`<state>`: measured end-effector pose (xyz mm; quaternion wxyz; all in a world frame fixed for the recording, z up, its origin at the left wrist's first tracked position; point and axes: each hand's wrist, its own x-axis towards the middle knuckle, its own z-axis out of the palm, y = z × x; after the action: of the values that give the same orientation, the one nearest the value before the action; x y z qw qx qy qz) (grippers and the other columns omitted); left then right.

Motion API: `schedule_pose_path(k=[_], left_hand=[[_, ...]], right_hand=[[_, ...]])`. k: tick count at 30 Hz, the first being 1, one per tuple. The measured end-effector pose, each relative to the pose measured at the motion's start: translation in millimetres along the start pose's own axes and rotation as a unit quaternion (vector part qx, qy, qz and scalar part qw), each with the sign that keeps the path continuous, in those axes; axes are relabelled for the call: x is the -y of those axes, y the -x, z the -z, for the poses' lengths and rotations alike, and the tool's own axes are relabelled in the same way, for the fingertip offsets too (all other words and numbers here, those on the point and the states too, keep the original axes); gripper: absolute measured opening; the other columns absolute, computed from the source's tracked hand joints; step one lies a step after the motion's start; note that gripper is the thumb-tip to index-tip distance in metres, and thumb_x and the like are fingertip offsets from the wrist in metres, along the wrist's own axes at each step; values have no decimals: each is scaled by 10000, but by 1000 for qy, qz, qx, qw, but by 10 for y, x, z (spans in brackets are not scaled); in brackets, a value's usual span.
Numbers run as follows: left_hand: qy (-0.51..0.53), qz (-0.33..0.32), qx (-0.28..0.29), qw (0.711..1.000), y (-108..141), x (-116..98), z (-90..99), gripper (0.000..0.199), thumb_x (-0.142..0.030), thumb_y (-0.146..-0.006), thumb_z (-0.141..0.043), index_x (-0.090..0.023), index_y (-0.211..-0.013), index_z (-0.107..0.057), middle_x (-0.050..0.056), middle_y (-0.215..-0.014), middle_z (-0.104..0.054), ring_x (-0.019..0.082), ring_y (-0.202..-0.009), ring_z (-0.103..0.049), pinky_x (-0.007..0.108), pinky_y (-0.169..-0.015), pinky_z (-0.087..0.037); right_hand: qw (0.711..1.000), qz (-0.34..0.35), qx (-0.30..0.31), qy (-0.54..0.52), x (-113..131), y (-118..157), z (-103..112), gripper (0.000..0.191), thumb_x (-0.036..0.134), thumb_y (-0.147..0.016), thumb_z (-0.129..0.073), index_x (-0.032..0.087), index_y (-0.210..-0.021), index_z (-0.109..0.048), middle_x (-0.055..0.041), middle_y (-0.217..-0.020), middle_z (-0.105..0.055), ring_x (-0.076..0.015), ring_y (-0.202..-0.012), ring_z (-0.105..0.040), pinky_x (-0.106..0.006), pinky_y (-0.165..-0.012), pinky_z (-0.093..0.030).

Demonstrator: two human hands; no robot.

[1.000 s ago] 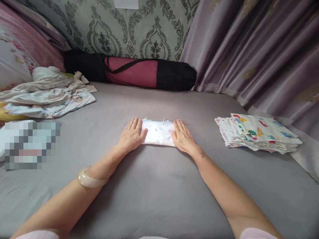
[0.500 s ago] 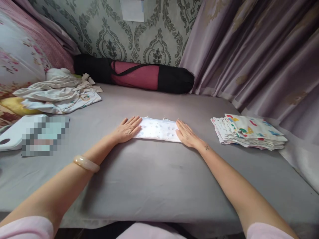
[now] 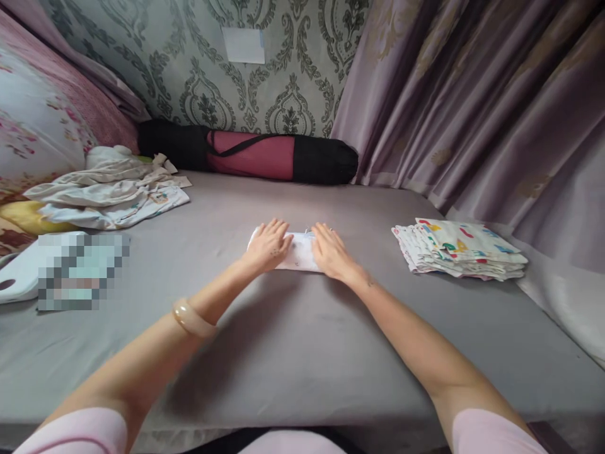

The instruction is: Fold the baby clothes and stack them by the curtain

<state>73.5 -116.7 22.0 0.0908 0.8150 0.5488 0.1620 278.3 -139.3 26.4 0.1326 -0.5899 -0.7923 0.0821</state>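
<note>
A folded white cloth [image 3: 301,253] with a faint print lies flat in the middle of the grey-covered bed [image 3: 283,353]. On its left part rests my left hand [image 3: 270,244], palm down with the fingers stretched forward. My right hand [image 3: 331,251] lies flat over its right end, fingers extended. Both palms hide much of the cloth, and its middle shows between them. Neither hand grips anything.
To the right sits a stack of folded printed cloths [image 3: 466,249]. At left are crumpled clothes [image 3: 118,189], a white board-like item with a hole [image 3: 28,268] and a blurred-out flat object [image 3: 82,271]. A long black-and-red bag [image 3: 250,154] lies along the wall.
My hands have moved inward over the cloth, closer to each other, so less of it shows between them. The view has tilted slightly up and to the right.
</note>
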Motion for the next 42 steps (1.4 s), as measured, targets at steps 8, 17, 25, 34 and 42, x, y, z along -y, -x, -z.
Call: schedule_pose_path(k=[8, 17, 25, 34, 42], left_hand=[[-91, -5, 12, 996, -14, -185, -313, 499, -223, -992, -291, -58, -1446, -416, 176, -1526, -434, 281, -1466, -318, 452, -1208, -246], [-69, 14, 55, 996, -8, -80, -476, 498, -252, -1014, -252, -77, -1460, -391, 167, -1558, -385, 263, -1488, -266, 428, -1209, -216], [-72, -8, 58, 996, -37, -18, -291, 496, -322, -1010, -287, -96, -1425, -438, 162, -1554, -395, 287, -1475, -293, 452, -1193, -248], [-79, 14, 46, 996, 38, 117, -327, 618, -446, -1012, -208, -83, -1464, -420, 172, -1564, -373, 312, -1474, -291, 534, -1205, -190], [-79, -20, 65, 995, 12, 196, -227, 605, -475, -1007, -225, -112, -1435, -449, 179, -1560, -377, 310, -1464, -311, 522, -1191, -220]], right_hand=[[998, 36, -11, 45, 315, -170, -280, 582, 256, -987, -262, 15, -1508, -364, -150, -1596, -312, -250, -1500, -218, -400, -1234, -144], [998, 41, 32, 36, 220, -190, -491, 591, 269, -999, -230, 10, -1518, -343, -156, -1590, -326, -264, -1492, -240, -403, -1233, -139], [997, 38, 60, 28, 197, -172, -303, 608, 310, -1008, -210, 14, -1528, -319, -152, -1610, -278, -252, -1506, -200, -411, -1235, -126], [998, 18, 39, 43, 10, -82, -390, 610, 304, -999, -196, 43, -1540, -305, -115, -1618, -270, -225, -1504, -208, -397, -1235, -92], [996, 27, 85, 8, -20, -106, -269, 631, 346, -1002, -173, 52, -1549, -282, -121, -1633, -222, -223, -1515, -166, -400, -1233, -108]])
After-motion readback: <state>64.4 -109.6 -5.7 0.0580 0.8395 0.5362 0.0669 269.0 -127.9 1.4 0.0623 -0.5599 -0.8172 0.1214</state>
